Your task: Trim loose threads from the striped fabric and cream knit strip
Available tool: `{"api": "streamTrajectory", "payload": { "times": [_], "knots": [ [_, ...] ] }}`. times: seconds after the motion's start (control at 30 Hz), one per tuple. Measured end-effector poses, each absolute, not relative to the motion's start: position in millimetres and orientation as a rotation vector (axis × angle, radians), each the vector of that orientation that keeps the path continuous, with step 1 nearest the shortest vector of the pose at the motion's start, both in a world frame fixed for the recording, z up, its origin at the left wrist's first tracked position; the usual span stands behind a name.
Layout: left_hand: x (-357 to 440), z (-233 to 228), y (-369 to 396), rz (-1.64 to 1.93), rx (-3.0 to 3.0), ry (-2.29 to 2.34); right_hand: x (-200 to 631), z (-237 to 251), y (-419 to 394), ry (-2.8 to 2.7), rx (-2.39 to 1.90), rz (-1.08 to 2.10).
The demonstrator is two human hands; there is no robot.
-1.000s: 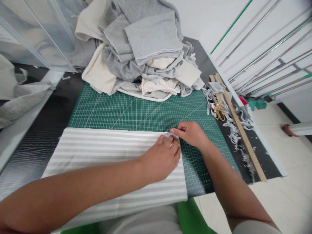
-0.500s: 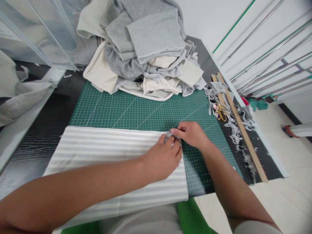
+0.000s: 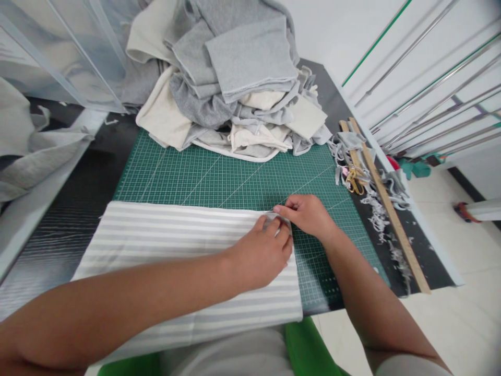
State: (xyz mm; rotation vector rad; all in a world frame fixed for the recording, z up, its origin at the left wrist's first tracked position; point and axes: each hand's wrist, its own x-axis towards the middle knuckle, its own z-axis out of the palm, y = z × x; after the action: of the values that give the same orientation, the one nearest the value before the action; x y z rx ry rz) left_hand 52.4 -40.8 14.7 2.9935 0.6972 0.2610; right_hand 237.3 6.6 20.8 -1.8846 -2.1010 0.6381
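A striped cloth (image 3: 168, 250) lies flat across the near part of a green cutting mat (image 3: 235, 177) on the dark tabletop (image 3: 90, 177). Both hands meet at the cloth's far right corner. The left hand (image 3: 260, 256) rests on the cloth, its grip closed with fingers pinching the corner. The right hand (image 3: 309, 215) comes in from the mat side, thumb and fingers pinched shut on the same corner edge. Beyond the mat's far edge sits a pile of fabric (image 3: 235, 83), grey and cream. To the right, a wooden ruler (image 3: 391, 209) lies along the tabletop among fabric scraps (image 3: 376, 209), with scissors (image 3: 353, 178) beside it
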Motion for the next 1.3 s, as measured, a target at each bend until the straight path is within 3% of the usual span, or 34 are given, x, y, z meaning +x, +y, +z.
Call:
{"api": "streamTrajectory", "payload": {
  "times": [1.3],
  "knots": [
    [52,13,-43,0.274,2.983,0.719,230,20,8,-2.134,-1.905,0.617]
  ]
}}
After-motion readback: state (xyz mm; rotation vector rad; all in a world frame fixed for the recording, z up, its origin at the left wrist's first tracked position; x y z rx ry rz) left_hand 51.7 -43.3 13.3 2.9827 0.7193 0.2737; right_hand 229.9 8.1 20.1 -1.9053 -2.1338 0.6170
